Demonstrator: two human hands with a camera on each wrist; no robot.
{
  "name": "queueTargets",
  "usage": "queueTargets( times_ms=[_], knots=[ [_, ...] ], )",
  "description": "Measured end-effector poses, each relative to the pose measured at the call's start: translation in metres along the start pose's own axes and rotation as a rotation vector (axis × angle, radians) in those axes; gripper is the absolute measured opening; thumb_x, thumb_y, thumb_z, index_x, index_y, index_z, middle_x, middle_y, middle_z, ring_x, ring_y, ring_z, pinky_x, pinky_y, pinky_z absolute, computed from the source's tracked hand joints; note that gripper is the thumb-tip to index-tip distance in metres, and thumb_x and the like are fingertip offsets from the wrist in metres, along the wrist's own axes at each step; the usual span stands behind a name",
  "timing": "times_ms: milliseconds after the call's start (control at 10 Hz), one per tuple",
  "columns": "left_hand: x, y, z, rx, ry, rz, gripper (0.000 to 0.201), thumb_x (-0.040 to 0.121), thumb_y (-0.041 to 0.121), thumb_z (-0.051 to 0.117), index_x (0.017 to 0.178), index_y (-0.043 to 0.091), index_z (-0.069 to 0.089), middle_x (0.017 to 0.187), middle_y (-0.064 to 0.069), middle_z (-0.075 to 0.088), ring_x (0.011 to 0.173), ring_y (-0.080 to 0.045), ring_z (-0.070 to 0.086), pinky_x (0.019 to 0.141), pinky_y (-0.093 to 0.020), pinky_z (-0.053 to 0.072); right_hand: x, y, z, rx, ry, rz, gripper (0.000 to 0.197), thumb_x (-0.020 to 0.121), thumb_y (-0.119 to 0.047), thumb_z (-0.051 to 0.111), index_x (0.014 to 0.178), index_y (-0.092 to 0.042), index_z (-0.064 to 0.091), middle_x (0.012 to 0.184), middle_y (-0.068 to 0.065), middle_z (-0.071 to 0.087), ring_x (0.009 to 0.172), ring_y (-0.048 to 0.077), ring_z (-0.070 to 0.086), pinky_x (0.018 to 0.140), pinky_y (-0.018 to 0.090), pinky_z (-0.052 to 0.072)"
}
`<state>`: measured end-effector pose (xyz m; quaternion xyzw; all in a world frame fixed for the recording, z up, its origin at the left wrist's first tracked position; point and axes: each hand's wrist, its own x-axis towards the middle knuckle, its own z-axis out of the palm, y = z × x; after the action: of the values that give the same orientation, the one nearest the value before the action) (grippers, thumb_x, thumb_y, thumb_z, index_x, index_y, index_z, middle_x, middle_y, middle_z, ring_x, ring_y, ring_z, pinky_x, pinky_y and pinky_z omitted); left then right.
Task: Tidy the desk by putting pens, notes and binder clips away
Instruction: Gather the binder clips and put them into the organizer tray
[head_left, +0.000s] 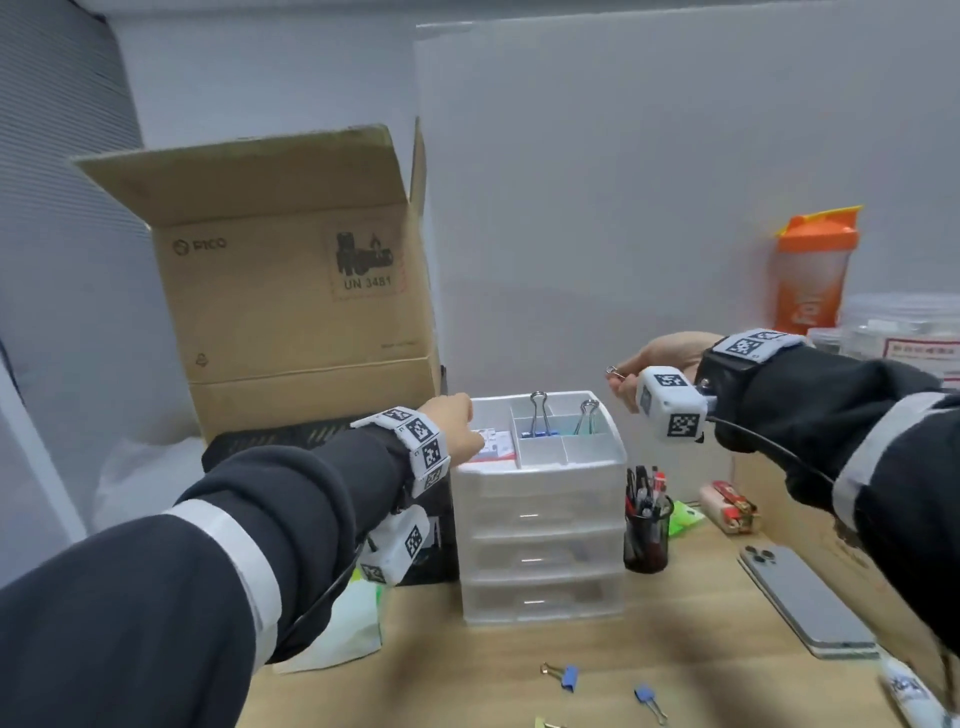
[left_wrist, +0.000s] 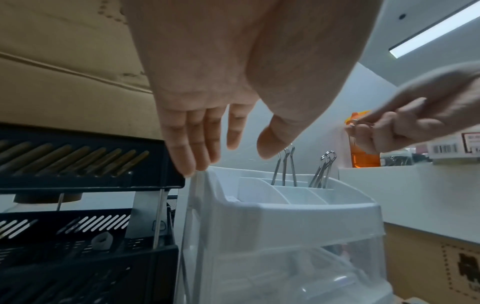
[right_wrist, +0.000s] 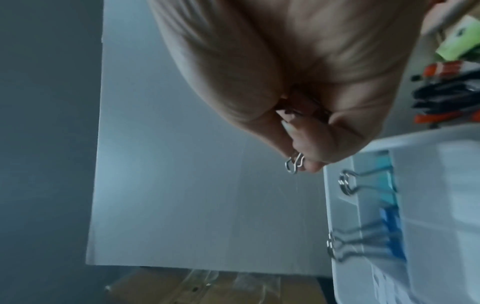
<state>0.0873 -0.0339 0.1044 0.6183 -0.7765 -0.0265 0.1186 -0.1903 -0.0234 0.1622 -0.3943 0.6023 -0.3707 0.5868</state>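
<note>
Clips (head_left: 540, 415) stand filed in two organiser (head_left: 597, 452) compartments. Right hand (head_left: 654, 364) pinches another clip (right_wrist: 294, 163) just above it; left hand (head_left: 457, 421), fingers straight, touches its edge. Three clips (head_left: 566, 678) remain on the surface (head_left: 701, 649); pens sit in the cup (head_left: 647, 535).

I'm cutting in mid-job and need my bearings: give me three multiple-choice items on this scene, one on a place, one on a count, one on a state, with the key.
1. Where do the stored binder clips stand?
A. the organizer's top tray
B. the pen cup
C. the cardboard box

2. How many blue clips lie loose on the desk front?
A. none
B. two
C. five

3. What is the right hand doing?
A. lying flat on the phone
B. pinching a clip
C. holding a pen

Key: 1 A, wire handles rise from the drawer organizer tray; 2 B, two lie there, plus a yellowish one at the frame's edge; 3 B, a wire loop pokes from its fingers.
</note>
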Motion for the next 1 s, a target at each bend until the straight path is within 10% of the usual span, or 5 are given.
queueTargets(
  times_ms=[300,500,700,900,1000],
  knots=[
    [0.036,0.002,0.011,0.114,-0.034,-0.137,0.038,0.090,0.029,0.054,0.120,0.008,0.044,0.117,-0.012,0.049,0.099,-0.030,0.060,0.077,-0.037,0.050,0.091,-0.030,0.021,-0.506,0.141,-0.133,0.008,0.089,0.006,0.058,0.082,0.002,0.059,0.095,0.016,0.058,0.088,0.025,0.056,0.097,0.034,0.046],
    [0.031,0.008,0.013,0.300,-0.124,-0.027,0.004,0.092,0.012,0.054,0.091,0.010,0.051,0.073,-0.002,0.047,0.067,-0.018,0.052,0.052,-0.025,0.041,0.103,-0.019,0.060,-0.977,0.141,-0.007,0.015,0.094,-0.008,0.059,0.080,-0.001,0.060,0.093,0.014,0.057,0.092,0.027,0.052,0.091,0.037,0.047],
    [0.032,0.012,0.018,0.420,-0.081,0.032,0.004,0.096,0.011,0.054,0.096,0.010,0.050,0.070,0.000,0.039,0.071,-0.017,0.054,0.046,-0.019,0.033,0.081,-0.018,0.083,-1.444,0.229,0.000,0.020,0.099,-0.025,0.054,0.098,-0.006,0.058,0.073,0.004,0.054,0.057,0.017,0.051,0.042,0.020,0.042],
    [0.036,0.008,0.021,0.415,-0.078,0.050,0.017,0.097,0.013,0.052,0.111,0.005,0.056,0.073,-0.002,0.035,0.081,-0.019,0.053,0.050,-0.019,0.033,0.085,-0.020,0.086,-1.637,0.317,-0.058,0.024,0.096,-0.018,0.050,0.073,-0.020,0.055,0.067,-0.002,0.054,0.075,0.025,0.045,0.050,0.018,0.034],
    [0.037,0.005,0.021,0.395,-0.067,0.044,0.009,0.097,0.015,0.053,0.103,0.009,0.050,0.072,-0.001,0.035,0.073,-0.017,0.051,0.049,-0.019,0.033,0.090,-0.024,0.085,-1.522,0.266,-0.033,0.031,0.096,-0.013,0.054,0.065,-0.014,0.055,0.049,-0.004,0.058,0.056,0.015,0.057,0.058,0.020,0.045]
  ],
)
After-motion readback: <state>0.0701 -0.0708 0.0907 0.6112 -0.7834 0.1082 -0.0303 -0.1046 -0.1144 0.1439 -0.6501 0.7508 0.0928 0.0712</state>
